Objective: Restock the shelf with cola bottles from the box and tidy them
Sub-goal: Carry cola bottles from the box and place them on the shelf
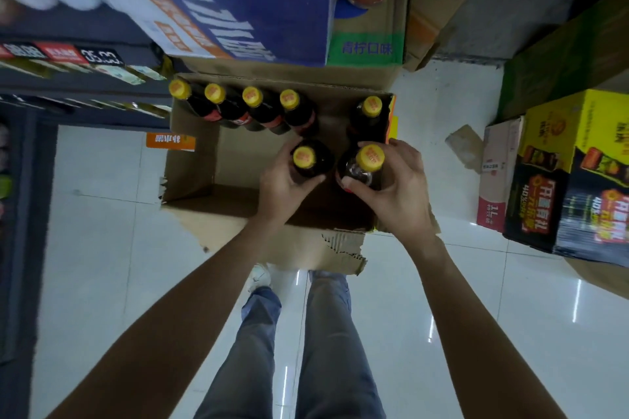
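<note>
Seven cola bottles stood in the open cardboard box [190,160] on the white tiled floor [102,248]. Four of them formed a row of four bottles [235,109] along the far wall of the box, a fifth bottle [369,116] stood alone at the far right corner, and two more were in the person's hands, nearer the middle. Every bottle was dark, almost black, with a yellow screw cap printed in red; the cap print was too small to read. Red label bands showed on the bottles in the row.

The left hand [282,184] gripped the left-held bottle [308,160] around its shoulder, fingers and thumb curled round it just under the cap. The right hand [394,187] gripped the right-held bottle [366,163] the same way. The two held bottles stood upright, side by side and close together, inside the box.

Behind the box sat a large blue carton [238,0] with white characters and, beside it, a brown carton [367,48] with a green patch reading "青柠口味". To the right stood a black and yellow carton [571,173]. Shelf edges [68,61] with price tags ran along the left, one tag blurred.
</note>
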`<state>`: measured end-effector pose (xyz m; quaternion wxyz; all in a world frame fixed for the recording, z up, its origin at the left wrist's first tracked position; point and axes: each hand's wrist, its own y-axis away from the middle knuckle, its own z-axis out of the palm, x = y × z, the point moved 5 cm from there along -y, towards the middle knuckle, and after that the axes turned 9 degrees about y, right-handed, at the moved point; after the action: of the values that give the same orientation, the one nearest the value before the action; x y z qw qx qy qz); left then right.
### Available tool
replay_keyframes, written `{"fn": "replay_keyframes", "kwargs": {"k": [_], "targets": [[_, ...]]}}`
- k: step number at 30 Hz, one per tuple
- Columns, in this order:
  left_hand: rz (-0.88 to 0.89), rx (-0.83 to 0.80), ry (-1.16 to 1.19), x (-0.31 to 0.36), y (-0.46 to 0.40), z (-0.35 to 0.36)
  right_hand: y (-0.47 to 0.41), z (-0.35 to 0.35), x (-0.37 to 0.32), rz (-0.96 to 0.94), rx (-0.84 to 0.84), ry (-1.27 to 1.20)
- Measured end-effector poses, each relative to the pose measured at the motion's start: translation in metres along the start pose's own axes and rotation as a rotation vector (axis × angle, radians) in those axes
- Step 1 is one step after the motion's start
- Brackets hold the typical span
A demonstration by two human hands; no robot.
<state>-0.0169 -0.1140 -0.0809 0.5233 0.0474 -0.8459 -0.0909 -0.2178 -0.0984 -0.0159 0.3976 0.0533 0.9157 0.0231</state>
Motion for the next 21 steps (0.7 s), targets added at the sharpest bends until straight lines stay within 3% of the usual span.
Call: {"fn": "replay_keyframes", "kwargs": {"k": [2,8,12,21], "targets": [[-0.059,0.096,0.075,0.012,0.03,-0.032,0.005,-0.009,-0.026,0.071,-0.067,-0.225],[-0.161,0.36,0.431,0.058,0.107,-0.133,0.01,-0.016,-0.118,-0.027,-0.189,-0.411],[-0.169,0.542,0.532,0.072,0.156,-0.195,0.018,0.006,-0.186,0.048,-0.297,-0.602],[-0.119,1.044,0.716,0.043,0.317,-0.319,0.114,0.123,-0.342,-0.262,-0.706,-0.409]]}}
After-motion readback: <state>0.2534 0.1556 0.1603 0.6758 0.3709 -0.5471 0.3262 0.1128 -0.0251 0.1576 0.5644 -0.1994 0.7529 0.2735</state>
